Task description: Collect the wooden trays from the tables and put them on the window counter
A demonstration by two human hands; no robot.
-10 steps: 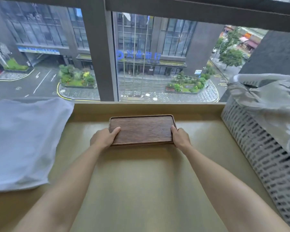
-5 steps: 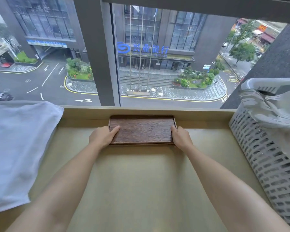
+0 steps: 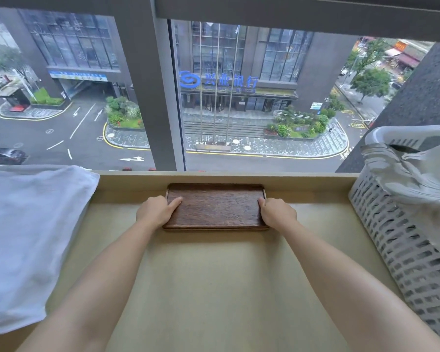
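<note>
A dark brown rectangular wooden tray (image 3: pixel 215 207) lies flat on the pale window counter (image 3: pixel 214 288), its far edge close to the low back ledge under the glass. My left hand (image 3: pixel 155 212) grips the tray's left short end, thumb resting on its top. At the right short end my right hand (image 3: pixel 277 213) holds it the same way. Both forearms stretch straight out over the counter.
A white folded towel (image 3: pixel 28 240) covers the counter's left side. A white slatted plastic laundry basket (image 3: pixel 404 245) with grey cloth hanging over its rim stands at the right. The window glass and a dark vertical frame post (image 3: pixel 160 97) rise directly behind the tray.
The tray and both hands have slid a little farther toward the window ledge. The view has tilted up slightly, showing more of the street outside.
</note>
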